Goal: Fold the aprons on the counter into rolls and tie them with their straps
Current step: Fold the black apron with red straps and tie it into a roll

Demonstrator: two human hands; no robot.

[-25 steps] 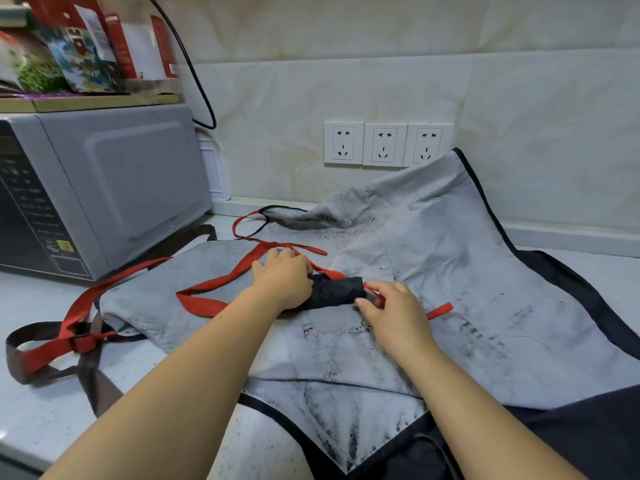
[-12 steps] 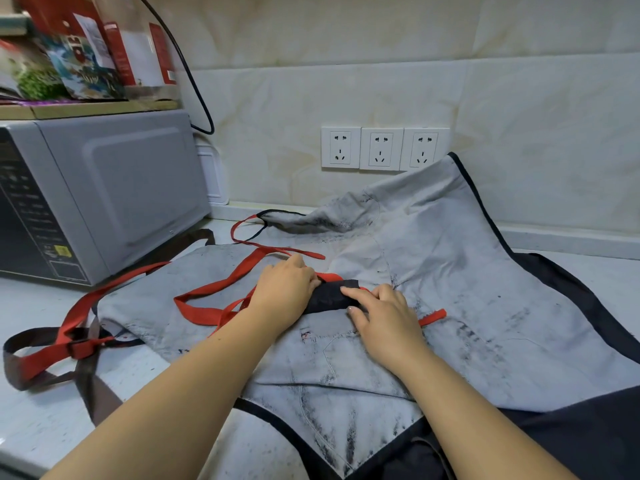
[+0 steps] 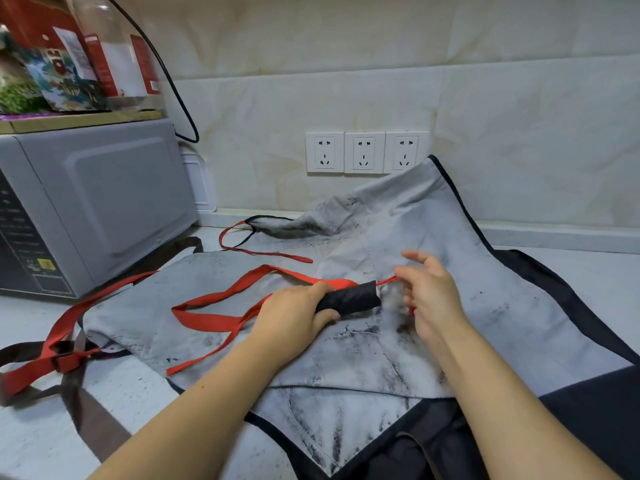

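A tight black apron roll (image 3: 349, 298) lies on top of a spread grey apron (image 3: 433, 299) with dark trim. My left hand (image 3: 294, 315) is shut on the roll's left end. Red straps (image 3: 221, 318) trail from the roll to the left across the grey cloth. My right hand (image 3: 431, 299) is just right of the roll, blurred, fingers partly spread, with a thin red strap (image 3: 388, 280) running to it; whether it pinches the strap is unclear.
A grey microwave (image 3: 86, 206) stands at the left with boxes on top. A brown-strapped apron (image 3: 72, 382) lies on the white counter (image 3: 31, 434) at front left. Wall sockets (image 3: 363, 152) sit behind. Dark cloth (image 3: 588, 427) covers the front right.
My left hand has lifted and turned the roll, showing more of it. My right hand came off the roll and moved right and up, pulling the thin red strap.
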